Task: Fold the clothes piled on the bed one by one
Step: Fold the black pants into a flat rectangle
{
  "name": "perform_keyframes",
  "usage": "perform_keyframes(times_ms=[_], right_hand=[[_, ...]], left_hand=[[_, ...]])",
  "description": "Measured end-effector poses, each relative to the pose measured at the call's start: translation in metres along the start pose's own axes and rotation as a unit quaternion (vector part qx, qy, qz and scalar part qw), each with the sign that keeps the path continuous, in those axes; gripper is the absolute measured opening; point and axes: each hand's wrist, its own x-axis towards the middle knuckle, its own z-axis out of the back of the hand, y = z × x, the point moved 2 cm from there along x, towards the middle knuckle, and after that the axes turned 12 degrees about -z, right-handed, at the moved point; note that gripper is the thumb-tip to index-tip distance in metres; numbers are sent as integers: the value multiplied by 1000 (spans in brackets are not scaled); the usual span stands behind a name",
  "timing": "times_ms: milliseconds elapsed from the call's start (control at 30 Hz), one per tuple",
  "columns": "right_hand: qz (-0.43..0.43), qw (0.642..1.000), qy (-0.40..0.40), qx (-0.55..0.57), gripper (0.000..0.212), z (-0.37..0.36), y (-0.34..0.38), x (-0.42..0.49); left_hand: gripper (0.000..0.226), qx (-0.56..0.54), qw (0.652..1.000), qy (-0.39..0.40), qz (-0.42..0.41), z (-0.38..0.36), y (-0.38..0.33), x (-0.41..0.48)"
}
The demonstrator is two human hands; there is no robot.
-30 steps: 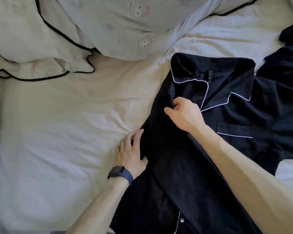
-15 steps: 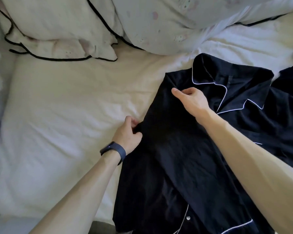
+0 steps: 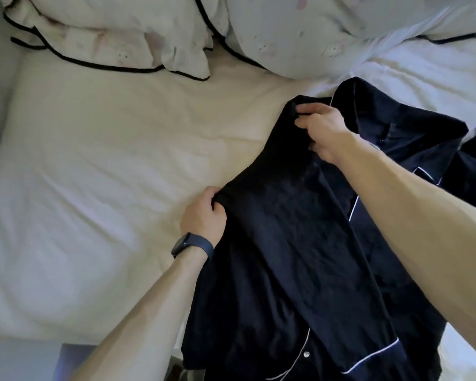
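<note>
Flat a second ago, the left hand (image 3: 202, 215) now pinches the black white-piped pyjama shirt (image 3: 300, 243) beside the pinching right hand (image 3: 323, 130), likely starting a fold.

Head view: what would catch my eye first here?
The dark shirt with white piping sprawls across the right of the pale bed. Both hands pinch its left edge: the left hand, a watch on its wrist, at the middle, and the right hand higher up. Two black-trimmed pillows lie at the top.
</note>
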Motion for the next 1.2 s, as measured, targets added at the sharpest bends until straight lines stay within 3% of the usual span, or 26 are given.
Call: perform_keyframes(times_ms=[67,133,233,267,333,367,600,700,833,967,1100,1200], right_hand=[[-13,1000,-11,-23,26,6,-6,1],[-28,999,-5,-33,12,8,-6,3],[-44,990,11,-132,63,1,7,1],[-22,982,0,-187,65,-2,12,2],[25,969,-24,-244,41,-13,20,6],[37,973,-26,-226,32,-18,23,9],[17,1000,-7,-18,36,-34,16,18],[17,999,-6,48,16,-30,13,22],[44,999,-13,27,15,-26,19,25],[129,985,-107,-30,21,-12,15,-4],[203,956,-191,-88,26,14,-70,-71],[205,926,-252,-192,44,27,-156,-109]], left_hand=[[32,-11,1000,-16,2,-2,3,4],[28,5,1000,-19,-22,-2,3,5],[29,38,997,-17,-67,-3,3,2],[30,48,996,-21,-70,-2,4,1],[32,52,996,-37,-57,-1,7,0],[32,46,997,-46,-46,0,9,0],[30,48,998,-33,-10,3,14,5],[31,51,998,-27,6,6,12,7],[34,55,998,-18,-7,6,10,5],[48,64,996,-25,-61,4,-5,-1],[45,-41,993,-94,-65,5,-39,21],[50,20,997,-9,-75,-5,-75,66]])
